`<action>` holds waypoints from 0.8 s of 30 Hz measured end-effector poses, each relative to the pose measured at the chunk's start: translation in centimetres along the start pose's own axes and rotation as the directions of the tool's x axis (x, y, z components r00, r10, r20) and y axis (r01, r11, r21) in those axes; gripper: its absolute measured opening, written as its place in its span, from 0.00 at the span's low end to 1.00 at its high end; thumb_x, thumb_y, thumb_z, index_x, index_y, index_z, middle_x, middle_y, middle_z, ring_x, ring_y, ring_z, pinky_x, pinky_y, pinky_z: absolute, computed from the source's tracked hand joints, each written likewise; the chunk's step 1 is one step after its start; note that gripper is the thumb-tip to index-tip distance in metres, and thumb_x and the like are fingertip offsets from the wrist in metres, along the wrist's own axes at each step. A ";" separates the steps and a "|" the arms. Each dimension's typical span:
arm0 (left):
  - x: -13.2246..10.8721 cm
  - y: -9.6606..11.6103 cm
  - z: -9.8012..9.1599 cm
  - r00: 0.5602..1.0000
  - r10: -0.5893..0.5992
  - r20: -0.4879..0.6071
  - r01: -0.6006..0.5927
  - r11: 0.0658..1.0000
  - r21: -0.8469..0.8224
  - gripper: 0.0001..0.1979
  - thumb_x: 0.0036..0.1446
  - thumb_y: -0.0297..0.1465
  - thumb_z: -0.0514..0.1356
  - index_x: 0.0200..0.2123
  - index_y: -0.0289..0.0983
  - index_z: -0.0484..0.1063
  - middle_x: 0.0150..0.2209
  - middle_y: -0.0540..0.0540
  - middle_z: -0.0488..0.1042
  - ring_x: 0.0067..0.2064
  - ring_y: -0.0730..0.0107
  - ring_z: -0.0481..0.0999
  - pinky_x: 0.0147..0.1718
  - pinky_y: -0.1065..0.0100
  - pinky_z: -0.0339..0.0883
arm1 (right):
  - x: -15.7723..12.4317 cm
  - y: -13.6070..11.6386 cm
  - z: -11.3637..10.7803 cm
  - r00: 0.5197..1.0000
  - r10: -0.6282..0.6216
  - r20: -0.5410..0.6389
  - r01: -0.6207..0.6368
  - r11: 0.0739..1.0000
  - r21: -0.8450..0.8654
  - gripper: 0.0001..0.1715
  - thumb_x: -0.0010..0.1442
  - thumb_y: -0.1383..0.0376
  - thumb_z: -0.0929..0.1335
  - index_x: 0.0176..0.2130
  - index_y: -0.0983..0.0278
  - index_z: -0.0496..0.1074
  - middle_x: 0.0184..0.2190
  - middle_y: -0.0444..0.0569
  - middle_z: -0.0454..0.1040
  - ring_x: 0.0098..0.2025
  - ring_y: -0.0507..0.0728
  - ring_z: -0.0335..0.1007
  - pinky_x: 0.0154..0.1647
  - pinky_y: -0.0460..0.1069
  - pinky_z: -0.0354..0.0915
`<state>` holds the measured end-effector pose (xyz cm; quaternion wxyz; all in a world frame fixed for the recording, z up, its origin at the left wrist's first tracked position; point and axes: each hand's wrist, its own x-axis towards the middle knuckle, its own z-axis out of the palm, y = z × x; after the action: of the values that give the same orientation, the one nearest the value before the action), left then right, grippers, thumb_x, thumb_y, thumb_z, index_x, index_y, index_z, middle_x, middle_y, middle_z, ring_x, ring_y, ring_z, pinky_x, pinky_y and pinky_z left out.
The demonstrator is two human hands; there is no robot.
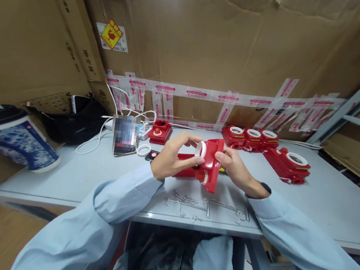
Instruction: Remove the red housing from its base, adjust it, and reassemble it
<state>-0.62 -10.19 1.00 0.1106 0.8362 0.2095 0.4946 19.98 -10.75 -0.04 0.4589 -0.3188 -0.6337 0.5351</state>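
Note:
My two hands hold a red plastic housing upright above the grey table. My left hand pinches a white ring against the housing's left face, thumb and forefinger around the ring. My right hand grips the housing's right side. Another red part lies on the table just behind my left hand.
Finished red housings with white rings sit in a row at the back and in a group at right. A red part, a loose white ring, a phone and white cables lie at left. Small metal pieces lie near the front edge. Cardboard walls surround the table.

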 end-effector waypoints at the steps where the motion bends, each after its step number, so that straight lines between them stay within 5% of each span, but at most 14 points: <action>1: 0.0 -0.1 0.0 1.000 0.017 -0.001 -0.017 1.000 0.014 0.21 0.53 0.38 0.65 0.48 0.35 0.69 0.42 0.39 0.75 0.43 0.62 0.75 0.42 0.59 0.71 | 0.0 0.1 0.0 1.000 0.005 -0.009 -0.005 1.000 -0.003 0.21 0.50 0.51 0.71 0.35 0.65 0.74 0.28 0.46 0.76 0.28 0.53 0.73 0.27 0.46 0.68; 7: -0.1 0.0 -0.1 0.940 0.334 0.073 -0.338 0.939 0.060 0.16 0.59 0.29 0.61 0.51 0.41 0.70 0.53 0.39 0.71 0.55 0.60 0.70 0.52 0.56 0.68 | -0.2 0.0 -0.4 0.986 0.143 0.085 -0.155 0.974 0.165 0.27 0.54 0.45 0.65 0.38 0.65 0.74 0.31 0.50 0.79 0.32 0.57 0.76 0.35 0.52 0.71; 13: -0.2 -0.1 0.1 0.993 0.119 -0.016 -0.118 0.991 0.057 0.28 0.54 0.38 0.64 0.57 0.38 0.64 0.44 0.40 0.74 0.44 0.63 0.75 0.44 0.59 0.72 | -0.3 -0.5 -0.4 0.998 0.056 0.019 -0.056 0.997 0.051 0.25 0.51 0.48 0.70 0.41 0.64 0.75 0.33 0.49 0.79 0.33 0.57 0.76 0.33 0.50 0.70; 19: -0.1 0.1 0.0 0.925 0.357 0.134 -0.375 0.913 0.160 0.17 0.61 0.24 0.56 0.53 0.42 0.67 0.53 0.40 0.68 0.54 0.63 0.69 0.51 0.58 0.67 | -0.2 -0.6 -0.3 0.987 0.136 0.089 -0.149 0.976 0.161 0.25 0.56 0.46 0.64 0.34 0.64 0.75 0.28 0.48 0.78 0.30 0.55 0.75 0.35 0.50 0.70; 24: -0.1 0.3 0.1 0.992 0.118 0.037 -0.120 0.992 0.048 0.28 0.55 0.36 0.64 0.56 0.36 0.60 0.52 0.35 0.67 0.50 0.59 0.71 0.44 0.58 0.70 | -0.1 -0.3 -0.5 0.996 0.085 0.025 -0.087 0.993 0.075 0.24 0.53 0.47 0.68 0.38 0.64 0.74 0.31 0.48 0.78 0.33 0.56 0.75 0.34 0.51 0.71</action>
<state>-0.49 -10.49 0.98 0.0632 0.8580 0.1696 0.4808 20.55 -10.74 0.21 0.4404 -0.3223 -0.6034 0.5815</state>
